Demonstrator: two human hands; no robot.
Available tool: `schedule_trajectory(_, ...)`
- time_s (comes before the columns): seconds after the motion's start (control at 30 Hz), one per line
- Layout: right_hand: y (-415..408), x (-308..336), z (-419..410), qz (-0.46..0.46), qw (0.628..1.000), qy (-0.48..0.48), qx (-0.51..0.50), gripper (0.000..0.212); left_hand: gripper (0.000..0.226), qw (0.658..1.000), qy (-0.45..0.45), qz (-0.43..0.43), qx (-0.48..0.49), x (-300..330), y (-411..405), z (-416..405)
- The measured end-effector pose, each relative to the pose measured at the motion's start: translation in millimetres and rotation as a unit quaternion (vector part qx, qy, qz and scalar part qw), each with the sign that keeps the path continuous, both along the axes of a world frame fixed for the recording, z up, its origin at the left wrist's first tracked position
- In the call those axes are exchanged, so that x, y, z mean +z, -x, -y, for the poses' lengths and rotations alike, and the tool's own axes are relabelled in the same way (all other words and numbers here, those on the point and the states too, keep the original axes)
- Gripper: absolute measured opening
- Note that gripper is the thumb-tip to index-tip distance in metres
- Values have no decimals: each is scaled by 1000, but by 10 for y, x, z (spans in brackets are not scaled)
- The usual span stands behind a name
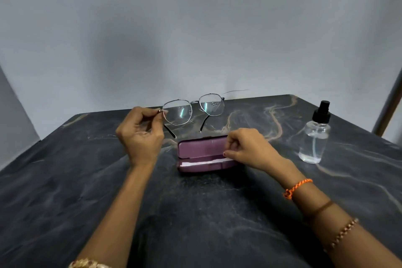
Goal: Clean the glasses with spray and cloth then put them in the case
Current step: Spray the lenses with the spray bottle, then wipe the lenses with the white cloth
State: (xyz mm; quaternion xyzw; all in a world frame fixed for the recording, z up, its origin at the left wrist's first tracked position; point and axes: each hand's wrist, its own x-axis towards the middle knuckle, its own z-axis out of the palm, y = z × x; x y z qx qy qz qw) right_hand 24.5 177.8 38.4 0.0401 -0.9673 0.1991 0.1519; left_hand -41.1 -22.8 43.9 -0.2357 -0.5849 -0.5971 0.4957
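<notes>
So the thin silver wire-rimmed glasses (193, 111) are up off the dark marbled stone tabletop (65, 180), held just behind the plum-coloured hard case (204, 154). The lenses are big and roughly hexagonal, clear, with little speckles and streaky glints on them. The temples are unfolded, and their dark tips point down toward the case without touching it.

The left hand (139, 135) has its fingers (162, 111) pinched on the frame's outer corner at the hinge, left of the case. The right hand (250, 148) sits at the case's right end, fingers curled on the edge of the raised lid. The case is open, with a strip of white cloth (206, 163) lying inside along its front.

Well off to the right of the case stands a clear plastic spray bottle (315, 137) with a black pump top, upright, with clear liquid in it.
</notes>
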Motion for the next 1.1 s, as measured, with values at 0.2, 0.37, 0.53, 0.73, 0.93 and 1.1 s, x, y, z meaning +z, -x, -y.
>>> schedule_trajectory(0.2, -34, -17, -133, 51, 998, -26, -31, 18, 9, 1000, -9, -4, -12, 4, 17, -6)
schedule_trajectory(0.37, -34, -21, -93, 54, 996, -69, -35, 23, 6, 1000, 0, 9, 3, -3, -13, -18)
schedule_trajectory(0.53, -23, -28, -56, 77, 994, -76, -20, 18, 13, 1000, 8, -12, -3, 37, -55, -32)
schedule_trajectory(0.73, -26, -56, -53, 80, 993, -84, 18, 10, 12, 1000, -1, -28, 5, 58, -63, -7)
schedule_trajectory(0.93, -44, -26, -143, 15, 999, 22, 47, 16, 10, 999, 14, -32, -10, 92, -110, -30)
schedule_trajectory(1.1, -50, -3, -99, 0, 952, 303, 35, 21, 8, 999, 20, -47, -4, 106, -125, -40)
